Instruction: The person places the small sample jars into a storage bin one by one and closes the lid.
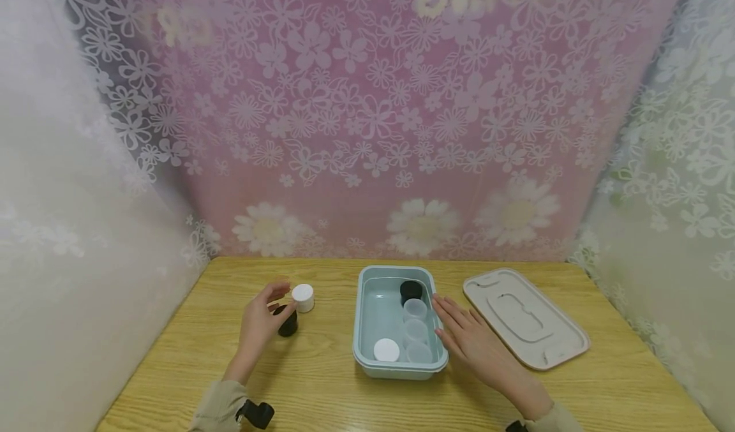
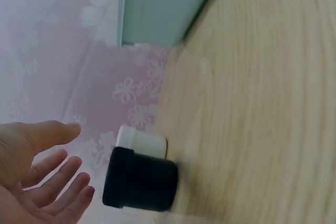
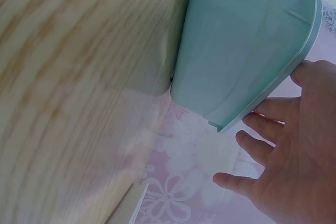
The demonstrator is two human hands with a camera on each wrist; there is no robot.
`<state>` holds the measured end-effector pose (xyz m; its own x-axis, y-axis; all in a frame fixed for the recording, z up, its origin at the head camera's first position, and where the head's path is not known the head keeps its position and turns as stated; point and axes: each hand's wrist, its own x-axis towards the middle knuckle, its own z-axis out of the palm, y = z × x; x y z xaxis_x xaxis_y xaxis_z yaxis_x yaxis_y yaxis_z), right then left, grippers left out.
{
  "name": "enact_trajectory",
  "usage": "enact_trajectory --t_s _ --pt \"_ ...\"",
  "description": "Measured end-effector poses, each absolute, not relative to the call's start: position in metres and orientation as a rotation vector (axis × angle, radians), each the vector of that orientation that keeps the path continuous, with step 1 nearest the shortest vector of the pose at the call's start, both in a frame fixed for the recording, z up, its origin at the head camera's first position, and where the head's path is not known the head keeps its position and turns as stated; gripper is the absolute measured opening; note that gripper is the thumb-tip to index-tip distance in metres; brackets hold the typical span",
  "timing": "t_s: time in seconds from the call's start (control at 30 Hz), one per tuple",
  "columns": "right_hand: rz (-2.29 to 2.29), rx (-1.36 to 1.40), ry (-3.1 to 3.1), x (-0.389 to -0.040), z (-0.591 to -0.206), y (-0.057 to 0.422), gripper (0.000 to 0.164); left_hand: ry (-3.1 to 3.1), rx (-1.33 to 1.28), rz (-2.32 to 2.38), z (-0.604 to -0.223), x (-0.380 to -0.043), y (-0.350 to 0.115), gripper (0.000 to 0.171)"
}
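Observation:
A small black lidded jar (image 2: 139,179) stands upright on the table, close beside a white lidded jar (image 1: 302,298). My left hand (image 1: 265,317) hovers at the black jar with thumb and fingers spread; the left wrist view shows a gap between them and the jar. Part of the black jar is hidden behind the thumb in the head view. My right hand (image 1: 473,342) touches the right rim of a light blue plastic box (image 3: 236,45), its fingers extended. Inside the box are a black jar (image 1: 411,291), several translucent round containers (image 1: 416,330) and a white-topped jar (image 1: 386,350).
A pale rounded lid (image 1: 528,317) lies at an angle on the wooden table (image 1: 321,394), right of the box. Flowered pink curtain (image 1: 367,164) hangs along the table's back edge, and pale sheets (image 1: 86,228) close in both sides.

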<state>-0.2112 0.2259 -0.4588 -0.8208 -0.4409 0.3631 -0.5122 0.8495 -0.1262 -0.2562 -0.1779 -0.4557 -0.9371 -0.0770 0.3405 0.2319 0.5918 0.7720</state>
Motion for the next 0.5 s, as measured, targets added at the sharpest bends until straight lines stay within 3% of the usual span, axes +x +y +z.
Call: enact_trajectory --t_s 0.5 --pt "0.318 0.707 -2.721 -0.212 -0.46 0.226 0.056 -2.673 -0.027 -1.17 -0.47 -0.248 -0.19 0.053"
